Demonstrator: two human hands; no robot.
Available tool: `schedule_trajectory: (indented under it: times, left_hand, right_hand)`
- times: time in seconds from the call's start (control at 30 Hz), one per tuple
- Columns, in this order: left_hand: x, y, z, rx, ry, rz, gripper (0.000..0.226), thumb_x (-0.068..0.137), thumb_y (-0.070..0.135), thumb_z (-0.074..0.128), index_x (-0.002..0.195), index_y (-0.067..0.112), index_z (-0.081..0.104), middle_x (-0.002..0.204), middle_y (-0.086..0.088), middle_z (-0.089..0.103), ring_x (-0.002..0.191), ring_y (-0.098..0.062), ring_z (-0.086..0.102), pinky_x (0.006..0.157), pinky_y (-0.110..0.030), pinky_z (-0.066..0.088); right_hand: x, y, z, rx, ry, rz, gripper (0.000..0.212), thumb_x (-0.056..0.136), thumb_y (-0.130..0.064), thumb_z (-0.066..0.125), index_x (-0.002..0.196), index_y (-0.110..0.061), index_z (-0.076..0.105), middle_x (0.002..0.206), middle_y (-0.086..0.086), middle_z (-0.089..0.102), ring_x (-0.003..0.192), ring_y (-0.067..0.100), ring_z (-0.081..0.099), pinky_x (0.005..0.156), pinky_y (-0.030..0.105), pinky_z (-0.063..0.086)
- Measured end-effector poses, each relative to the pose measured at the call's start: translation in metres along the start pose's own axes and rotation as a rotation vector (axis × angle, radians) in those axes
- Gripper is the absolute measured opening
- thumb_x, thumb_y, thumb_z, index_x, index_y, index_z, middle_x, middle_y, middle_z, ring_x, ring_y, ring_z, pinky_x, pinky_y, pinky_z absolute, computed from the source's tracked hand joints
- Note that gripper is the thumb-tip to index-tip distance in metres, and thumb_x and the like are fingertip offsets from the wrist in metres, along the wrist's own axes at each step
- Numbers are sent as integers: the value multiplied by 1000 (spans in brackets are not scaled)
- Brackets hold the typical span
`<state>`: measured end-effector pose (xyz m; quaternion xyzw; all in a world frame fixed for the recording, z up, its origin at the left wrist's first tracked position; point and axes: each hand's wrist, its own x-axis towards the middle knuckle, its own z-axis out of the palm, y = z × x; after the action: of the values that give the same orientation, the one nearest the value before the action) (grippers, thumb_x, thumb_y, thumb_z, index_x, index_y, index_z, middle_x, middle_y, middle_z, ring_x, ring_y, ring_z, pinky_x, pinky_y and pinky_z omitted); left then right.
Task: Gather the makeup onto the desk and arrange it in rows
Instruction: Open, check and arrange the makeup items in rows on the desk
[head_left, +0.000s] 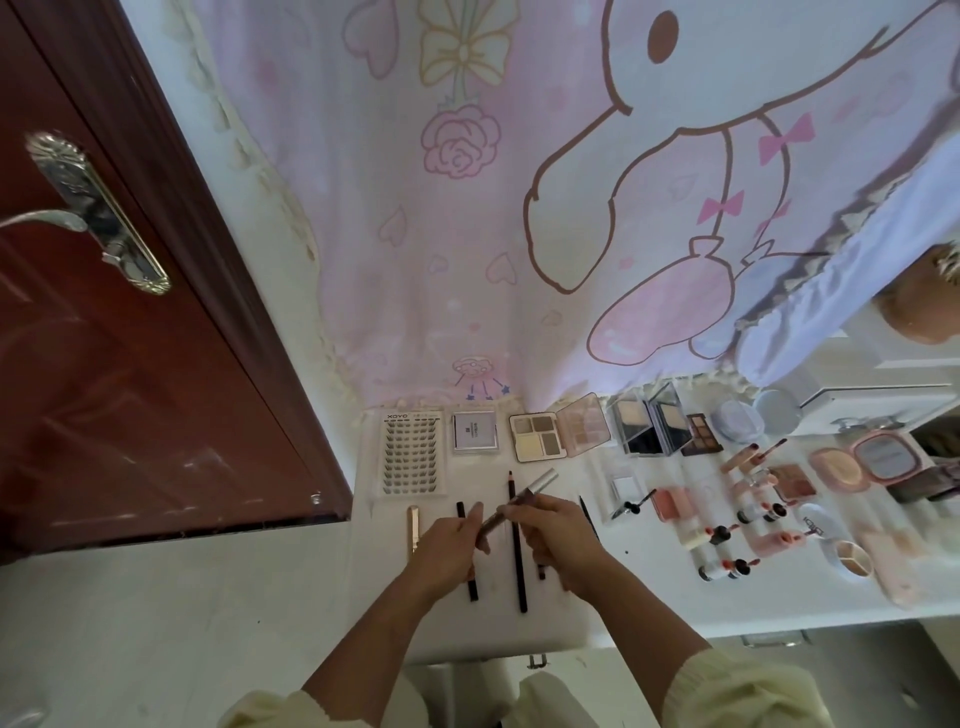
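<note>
lower centre of frame: left hand (451, 543) and right hand (558, 530) each pinch the brown liner pen (525, 495) over the desk (649, 597) — best laid parallel to the black pencil (521, 587), ends level.

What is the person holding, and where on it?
A slim brown makeup pen with a silver end: the left hand pinches its lower end, the right hand its middle.

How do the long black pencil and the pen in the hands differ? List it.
The long black pencil lies flat on the desk; the pen is held tilted by the left hand and right hand. The pencil is black, the pen brown with a silver end. Both are slim sticks.
</note>
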<state>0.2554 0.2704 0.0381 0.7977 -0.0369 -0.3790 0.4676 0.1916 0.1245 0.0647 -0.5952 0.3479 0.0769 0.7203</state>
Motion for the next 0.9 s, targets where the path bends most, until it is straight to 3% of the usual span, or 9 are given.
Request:
schedule_trajectory:
  times: [0.1,0.23,0.43,0.57,0.7,0.83,0.9]
  left_hand:
    - [-2,0,-1,-12,1,25,56,99,53,34,67,14,59,61,-4,55,56,-15,54,65,-28,47]
    - [-7,3,-5,9,-15,63,56,99,51,35,71,12,63,67,-3,61,59,-12,59,60,-21,48]
    - [-16,18,2,326,7,262,48,101,49,30,95,16,63,68,6,53,58,-8,50,58,-22,39]
    - [-16,18,2,438,39,300,49,98,57,29,79,16,49,68,2,51,58,-12,45,59,-26,37]
    - [-20,24,2,377,1,283,48,100,53,27,70,18,41,62,2,42,58,-12,40,58,-26,34]
    - [-22,29,-4,296,-58,252,51,100,54,26,67,17,38,61,2,39,59,-14,37,61,-27,31]
    - [-21,28,-9,329,-78,251,52,100,55,27,68,18,43,63,2,43,60,-14,40,63,-28,33]
  right_hand:
    - [1,-10,-4,119,87,-3,22,88,-27,69,80,-6,64,53,-3,39,42,8,29,39,19,23]
    - [0,-18,-10,124,136,-23,25,92,-24,65,82,-2,60,52,1,40,38,8,31,36,17,25]
    - [-3,-14,-5,83,116,-61,23,90,-18,67,75,-2,60,59,6,49,43,10,38,40,19,30]
    - [-6,-19,-7,21,125,-93,35,92,-25,65,63,-7,56,50,1,41,40,9,31,39,19,27]
    - [-5,-27,-13,-6,27,-140,29,94,-22,62,72,-3,62,53,0,37,46,11,29,45,22,25]
    - [-7,-37,-20,-113,-63,-190,26,95,-13,58,72,-11,70,56,3,49,48,12,38,48,22,31]
    - [-8,-42,-23,-198,-87,-172,21,95,-7,57,78,-7,69,61,8,57,50,14,46,49,23,37]
